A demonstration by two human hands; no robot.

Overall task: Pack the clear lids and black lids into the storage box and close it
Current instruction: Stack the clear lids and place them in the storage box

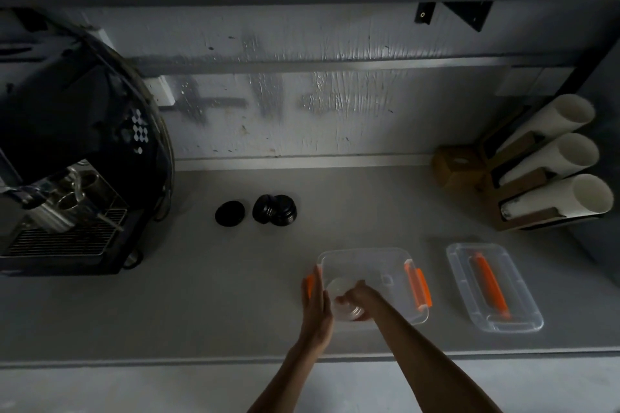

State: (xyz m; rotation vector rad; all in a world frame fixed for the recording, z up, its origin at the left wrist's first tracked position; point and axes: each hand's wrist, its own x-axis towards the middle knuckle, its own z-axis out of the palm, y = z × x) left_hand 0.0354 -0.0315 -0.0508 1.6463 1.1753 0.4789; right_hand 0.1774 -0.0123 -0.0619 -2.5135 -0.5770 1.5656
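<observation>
A clear storage box (365, 256) with orange latches stands open on the grey counter near the front edge. My right hand (360, 297) reaches into its left half and grips a stack of clear lids (339, 288). Flat against the box's left outer wall rests my left hand (315, 305), next to the orange latch. The box's clear cover (523, 318) with an orange handle lies to the right of the box. Two groups of black lids sit farther back on the counter: a single one (230, 213) and a small stack (275, 209).
A dark espresso machine (73, 151) fills the left side. At the back right stands a wooden holder (523, 208) with three rolls of white paper cups, and a small brown box (458, 168) beside it. The counter's front edge (134, 362) runs below the storage box.
</observation>
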